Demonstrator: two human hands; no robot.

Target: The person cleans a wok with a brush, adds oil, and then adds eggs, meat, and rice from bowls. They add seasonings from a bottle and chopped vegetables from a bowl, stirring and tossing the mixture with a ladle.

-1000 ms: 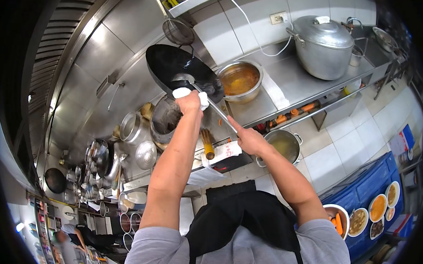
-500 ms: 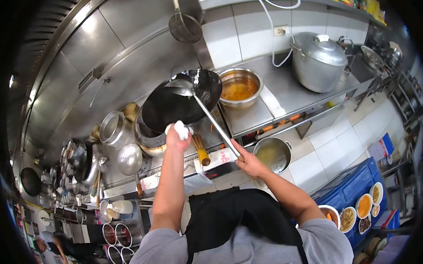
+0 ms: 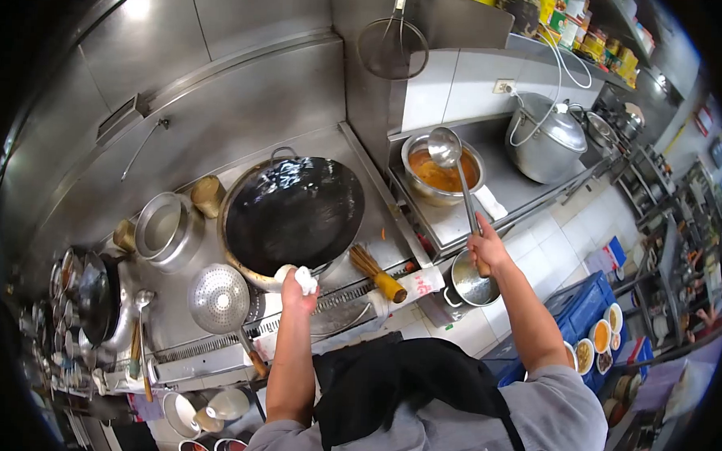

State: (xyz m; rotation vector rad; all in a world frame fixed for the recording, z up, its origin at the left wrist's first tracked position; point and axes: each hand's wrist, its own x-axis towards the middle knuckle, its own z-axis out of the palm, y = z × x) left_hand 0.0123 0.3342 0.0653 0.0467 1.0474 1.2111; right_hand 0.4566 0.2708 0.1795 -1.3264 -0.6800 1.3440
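A ladle [image 3: 464,177] is in my right hand [image 3: 488,247], which is closed round its handle. The ladle's bowl hangs over a steel bowl [image 3: 475,190] of orange-brown food or liquid. My left hand [image 3: 297,293] is closed on a white cloth [image 3: 305,281] at the near edge of a large black wok [image 3: 294,215]. The wok sits on the burner, its inside dark and shiny. Whether my fingers also grip the wok's handle through the cloth is hidden.
A bamboo brush [image 3: 379,275] lies right of the wok. A perforated skimmer [image 3: 220,298] and nested steel pots [image 3: 166,228] are to its left. A lidded aluminium pot [image 3: 543,140] stands on the back counter. Below my right hand is a pot [image 3: 477,279] of liquid.
The wok has gone from tilted up to resting level on the burner. My right hand has swung the ladle from over the wok to over the steel bowl. The view has shifted.
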